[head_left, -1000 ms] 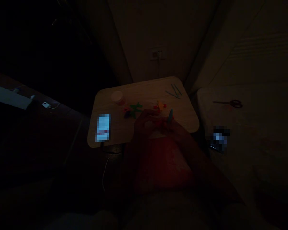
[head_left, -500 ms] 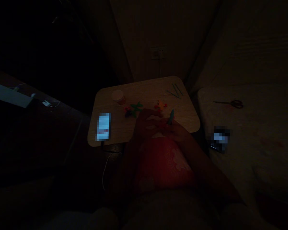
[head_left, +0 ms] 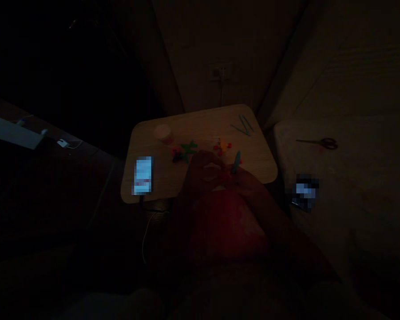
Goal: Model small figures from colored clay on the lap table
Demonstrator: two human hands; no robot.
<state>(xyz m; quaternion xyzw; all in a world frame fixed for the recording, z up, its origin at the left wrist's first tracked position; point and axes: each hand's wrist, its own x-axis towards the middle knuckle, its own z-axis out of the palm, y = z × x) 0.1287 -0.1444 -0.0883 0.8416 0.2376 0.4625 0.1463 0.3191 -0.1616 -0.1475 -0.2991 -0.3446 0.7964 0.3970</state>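
The scene is very dark. Over the near edge of the small table, my left hand (head_left: 204,171) and my right hand (head_left: 245,181) meet at the fingertips. A flat teal stick-like tool (head_left: 236,162) stands up tilted from the fingers of my right hand, which are closed round its lower end. My left fingers are bent and pressed together against a small reddish bit between the hands, too dim to name. Just beyond lie green leaf-like pieces (head_left: 188,147), a dark purple piece (head_left: 177,157) and an orange-yellow piece with red bits (head_left: 223,145).
The wooden table (head_left: 203,119) bears a lidded tub (head_left: 162,132), a lit phone (head_left: 143,175) at its left and several thin teal sticks (head_left: 242,126) at the back right. Scissors (head_left: 326,142) and a dark device with a lit screen (head_left: 305,191) lie on the pale surface to the right.
Both hands stay close together, with only slight finger movement. The teal tool has shifted a little to the left and down. The view has moved very slightly.
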